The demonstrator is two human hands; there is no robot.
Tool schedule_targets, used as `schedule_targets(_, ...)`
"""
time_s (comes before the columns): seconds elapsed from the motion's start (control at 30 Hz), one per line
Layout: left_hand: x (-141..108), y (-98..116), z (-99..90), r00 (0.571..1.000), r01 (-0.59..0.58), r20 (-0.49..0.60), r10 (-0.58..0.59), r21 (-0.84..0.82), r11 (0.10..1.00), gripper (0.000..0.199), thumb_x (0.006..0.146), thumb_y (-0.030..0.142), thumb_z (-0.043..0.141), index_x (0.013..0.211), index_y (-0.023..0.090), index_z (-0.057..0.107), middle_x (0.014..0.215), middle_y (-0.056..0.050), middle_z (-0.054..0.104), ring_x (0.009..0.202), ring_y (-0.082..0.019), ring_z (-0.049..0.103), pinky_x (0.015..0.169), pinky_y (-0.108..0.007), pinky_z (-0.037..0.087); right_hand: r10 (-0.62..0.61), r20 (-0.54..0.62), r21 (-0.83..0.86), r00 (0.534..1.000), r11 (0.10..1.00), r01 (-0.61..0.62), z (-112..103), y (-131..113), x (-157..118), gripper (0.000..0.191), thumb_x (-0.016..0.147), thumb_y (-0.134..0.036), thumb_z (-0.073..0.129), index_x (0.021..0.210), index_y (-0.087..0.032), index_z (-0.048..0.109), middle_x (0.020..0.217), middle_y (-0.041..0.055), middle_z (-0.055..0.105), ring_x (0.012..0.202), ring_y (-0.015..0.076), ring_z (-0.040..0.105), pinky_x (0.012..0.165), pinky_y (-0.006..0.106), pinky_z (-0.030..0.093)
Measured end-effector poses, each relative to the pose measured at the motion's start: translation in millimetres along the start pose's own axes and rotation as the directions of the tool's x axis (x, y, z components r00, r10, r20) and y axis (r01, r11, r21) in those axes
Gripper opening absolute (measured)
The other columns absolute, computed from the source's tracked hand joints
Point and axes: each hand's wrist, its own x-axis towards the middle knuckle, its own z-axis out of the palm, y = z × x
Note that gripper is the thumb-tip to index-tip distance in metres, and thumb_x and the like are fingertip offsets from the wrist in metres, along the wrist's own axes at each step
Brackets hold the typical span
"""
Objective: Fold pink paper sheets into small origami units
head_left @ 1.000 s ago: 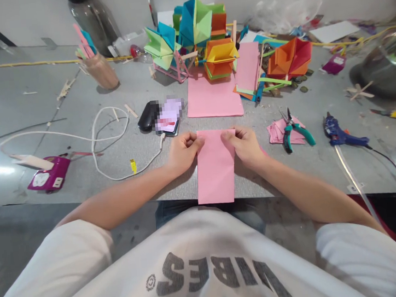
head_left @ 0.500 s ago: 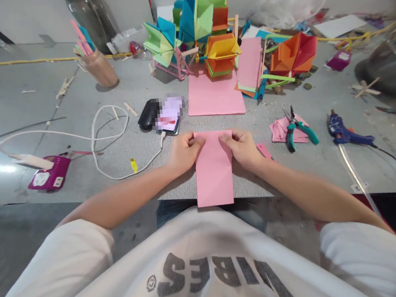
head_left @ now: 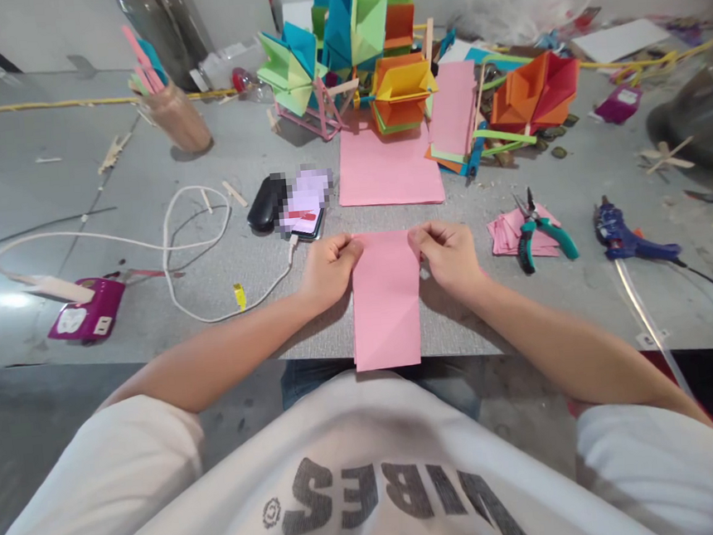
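Observation:
A folded strip of pink paper (head_left: pixel 386 306) lies at the table's front edge, its near end sticking out over the edge. My left hand (head_left: pixel 331 265) pinches its far left corner between thumb and fingers. At the far right corner, my right hand (head_left: pixel 448 253) pinches the paper in the same way. The layers show slightly apart along the left side. Just beyond my hands lies a stack of larger pink sheets (head_left: pixel 389 169). To the right, pliers with teal handles (head_left: pixel 538 235) rest on small pink paper pieces (head_left: pixel 507 235).
A phone (head_left: pixel 306 205) on a white cable and a black case (head_left: pixel 268 203) lie left of centre. Folded coloured paper shapes (head_left: pixel 354 30) stand at the back. A blue glue gun (head_left: pixel 632 235) lies at right, a purple power adapter (head_left: pixel 89 312) at left.
My right hand has shifted slightly right, to the paper's corner, and its thumb no longer lies over the sheet. My left thumb has drawn back a little toward the left edge.

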Motion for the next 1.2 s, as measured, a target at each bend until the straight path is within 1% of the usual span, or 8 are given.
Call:
schedule_targets(0.13,-1,0,0.8,1.000,-0.026,-0.013,0.026,0.000,1.000,0.045,0.103,0.048,0.069,0.069,0.022,0.054,0.067,0.003,0.047,0.064,-0.013,0.041,0.062,-0.030,0.031,-0.041,-0.005,-0.052,0.999,0.998,0.040,1,-2,-2,0.068,0.097,-0.082,0.079,0.065,-0.026,0.059,0.062,-0.0001,0.055,0.061,0.0153,0.047,0.060,0.035,0.036)
schedule_targets(0.27,-3,-4,3.5,1.000,-0.002,0.023,0.003,-0.078,0.997,0.033,0.101,0.049,0.075,0.084,0.020,0.072,0.073,0.000,0.061,0.066,-0.014,0.051,0.062,-0.029,0.039,-0.076,-0.078,-0.115,0.994,0.991,0.067,6,1,-4,0.070,0.099,-0.088,0.073,0.070,-0.027,0.056,0.063,-0.0004,0.055,0.062,0.0162,0.046,0.061,0.035,0.037)
schedule_targets(0.37,-4,-5,5.5,1.000,-0.008,0.028,0.010,-0.065,0.998,0.037,0.102,0.053,0.078,0.086,0.019,0.074,0.076,-0.002,0.064,0.067,-0.015,0.054,0.060,-0.029,0.039,-0.080,-0.099,-0.089,0.992,0.993,0.071,9,3,-4,0.075,0.096,-0.096,0.071,0.070,-0.028,0.055,0.064,-0.0003,0.053,0.064,0.0169,0.046,0.062,0.035,0.038)
schedule_targets(0.53,-7,-4,8.4,1.000,-0.022,0.009,0.022,-0.050,0.999,0.053,0.104,0.062,0.076,0.075,0.021,0.060,0.069,0.000,0.056,0.064,-0.014,0.048,0.056,-0.028,0.034,0.074,0.076,0.172,0.994,0.981,-0.086,15,3,-7,0.075,0.073,-0.097,0.092,0.076,-0.026,0.066,0.073,0.0016,0.065,0.066,0.0176,0.055,0.063,0.036,0.049)
schedule_targets(0.7,-12,-3,9.2,0.997,-0.066,0.036,0.069,-0.068,0.996,0.060,0.107,0.072,0.069,0.076,0.022,0.058,0.071,0.000,0.055,0.066,-0.015,0.050,0.061,-0.030,0.036,0.123,0.133,0.197,0.983,0.969,-0.148,17,0,-12,0.069,0.073,-0.086,0.099,0.076,-0.022,0.074,0.077,0.0044,0.072,0.068,0.0184,0.062,0.062,0.034,0.051)
schedule_targets(0.9,-16,4,5.8,0.982,-0.182,-0.047,0.181,-0.018,0.983,0.061,0.110,0.076,0.064,0.084,0.022,0.065,0.076,-0.001,0.061,0.070,-0.016,0.053,0.065,-0.031,0.040,0.082,0.102,0.129,0.991,0.987,-0.095,16,-2,-14,0.067,0.075,-0.080,0.100,0.066,-0.023,0.066,0.068,0.0022,0.065,0.065,0.0161,0.056,0.058,0.032,0.044)
schedule_targets(1.07,-13,6,4.4,0.971,-0.168,-0.170,0.166,0.004,0.986,0.069,0.109,0.084,0.064,0.078,0.023,0.060,0.072,0.000,0.056,0.070,-0.016,0.050,0.065,-0.032,0.040,0.085,0.216,0.190,0.973,0.973,-0.127,16,-5,-14,0.061,0.076,-0.080,0.100,0.080,-0.023,0.077,0.074,0.0028,0.072,0.066,0.0173,0.061,0.059,0.033,0.049)
schedule_targets(1.2,-5,-1,3.8,0.948,-0.141,-0.301,0.101,-0.115,0.983,0.066,0.104,0.086,0.070,0.085,0.023,0.062,0.076,0.000,0.060,0.071,-0.015,0.052,0.067,-0.030,0.045,0.102,0.249,0.114,0.963,0.984,-0.133,13,-7,-13,0.060,0.082,-0.077,0.097,0.073,-0.025,0.070,0.061,-0.0006,0.064,0.053,0.0140,0.054,0.050,0.031,0.040)
